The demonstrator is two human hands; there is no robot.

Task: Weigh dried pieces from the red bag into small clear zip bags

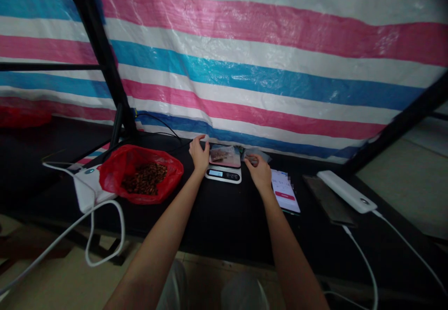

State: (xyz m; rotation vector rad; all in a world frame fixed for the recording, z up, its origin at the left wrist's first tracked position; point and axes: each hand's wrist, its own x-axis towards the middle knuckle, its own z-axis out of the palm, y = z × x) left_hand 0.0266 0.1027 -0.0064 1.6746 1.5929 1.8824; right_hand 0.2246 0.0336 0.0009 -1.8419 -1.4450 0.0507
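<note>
Scale (224, 174) on black table (227, 221), striped sheet (245, 34) behind; left fingers (199, 137) spread, right fingers (248, 163) unclear

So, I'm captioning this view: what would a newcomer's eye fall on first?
The striped sheet behind the table fills the upper view and probably wins the eye. Next comes the red bag of brown pieces at left, then the white scale at centre, a clear bag on top.

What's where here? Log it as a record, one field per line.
Surface: black table
Scale: white, display lit
On scale: clear bag, brownish contents
Left hand: beside scale, grip unclear
Right hand: at second clear bag, grip unclear
Left of scale: open red bag holding brown pieces
Right of scale: phone, screen lit
</note>
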